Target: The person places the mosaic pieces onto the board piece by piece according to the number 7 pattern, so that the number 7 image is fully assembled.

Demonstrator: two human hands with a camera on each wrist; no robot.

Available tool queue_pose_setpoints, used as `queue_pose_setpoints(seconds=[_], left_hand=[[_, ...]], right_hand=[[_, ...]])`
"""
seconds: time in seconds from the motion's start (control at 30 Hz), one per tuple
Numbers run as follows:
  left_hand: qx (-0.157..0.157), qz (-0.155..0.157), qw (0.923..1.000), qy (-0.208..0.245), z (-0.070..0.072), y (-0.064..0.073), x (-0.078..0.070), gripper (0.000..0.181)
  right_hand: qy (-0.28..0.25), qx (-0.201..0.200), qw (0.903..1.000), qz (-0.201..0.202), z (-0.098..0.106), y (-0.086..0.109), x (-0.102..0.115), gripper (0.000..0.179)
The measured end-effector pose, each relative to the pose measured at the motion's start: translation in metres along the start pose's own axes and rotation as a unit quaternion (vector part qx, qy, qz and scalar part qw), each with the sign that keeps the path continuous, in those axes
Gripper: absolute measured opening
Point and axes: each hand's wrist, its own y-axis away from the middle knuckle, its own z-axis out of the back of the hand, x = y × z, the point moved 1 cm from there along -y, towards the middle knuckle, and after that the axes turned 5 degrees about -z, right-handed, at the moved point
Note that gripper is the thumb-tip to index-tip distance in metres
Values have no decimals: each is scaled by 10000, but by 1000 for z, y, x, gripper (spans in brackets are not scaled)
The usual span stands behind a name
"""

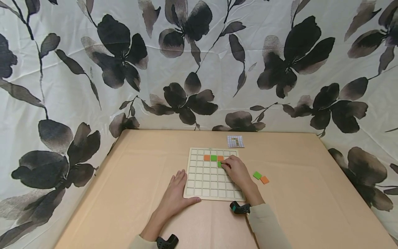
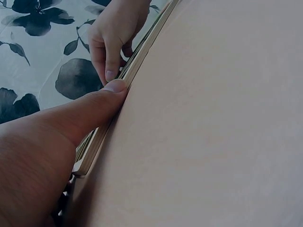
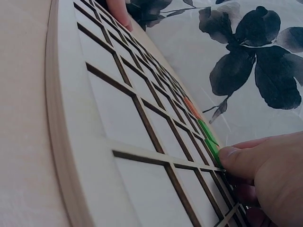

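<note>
A pale wooden grid board point(image 1: 206, 198) lies on the table with square cells. Two orange tiles, one of them the left orange tile point(image 1: 206, 157), and a green tile point(image 1: 213, 158) between them fill cells in an upper row. My right hand point(image 1: 238, 173) pinches another green tile point(image 1: 219, 164) at the cell below the right orange tile; in the right wrist view the thumb is against the green piece point(image 3: 211, 145). My left hand point(image 1: 176, 195) rests at the board's left side, fingers extended, its thumb point(image 2: 102, 101) along the front edge.
A loose green tile point(image 1: 257, 175) and a loose orange tile point(image 1: 264, 180) lie on the table right of the board. Behind the board is a small card point(image 1: 235, 141) printed with a grid pattern. A floral cloth point(image 1: 236, 69) hangs behind the table.
</note>
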Motion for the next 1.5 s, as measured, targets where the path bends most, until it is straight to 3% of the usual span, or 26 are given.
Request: queue_pose_setpoints(seconds=[0.37,1.0,1.5], left_hand=[[-30,-22,10000,79,0,1,0,114],[-8,3,10000,9,-1,-1,1,114],[-89,57,9999,18,-8,-7,0,115]], right_hand=[[0,106,9999,19,1,1,2,18],[-169,455,9980,-415,11,2,8,28],[-241,494,9975,-437,19,-6,0,31]])
